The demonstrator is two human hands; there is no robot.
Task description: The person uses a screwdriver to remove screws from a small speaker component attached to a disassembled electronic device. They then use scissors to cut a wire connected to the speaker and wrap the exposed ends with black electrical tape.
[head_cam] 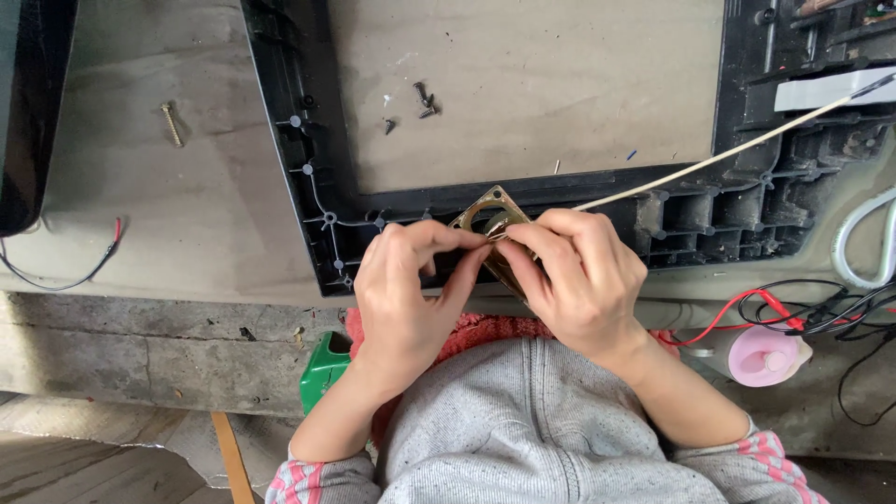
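Head | both hands point(411, 289) point(579, 280) pinch brass speaker frame point(487, 213) | tilted, corner up

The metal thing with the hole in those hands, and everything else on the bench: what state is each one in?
Metal part: held upright in both hands.
Left hand: grip pinching the part.
Right hand: grip closed on the part.
Black plastic frame: lying flat, open in the middle.
Small screws: loose inside the frame.
Long screw: loose, lying flat.

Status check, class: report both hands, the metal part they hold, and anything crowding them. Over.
Left hand and right hand both pinch the brass-coloured metal plate. Plate tilted above black plastic frame. Loose screws beyond, clear of hands.
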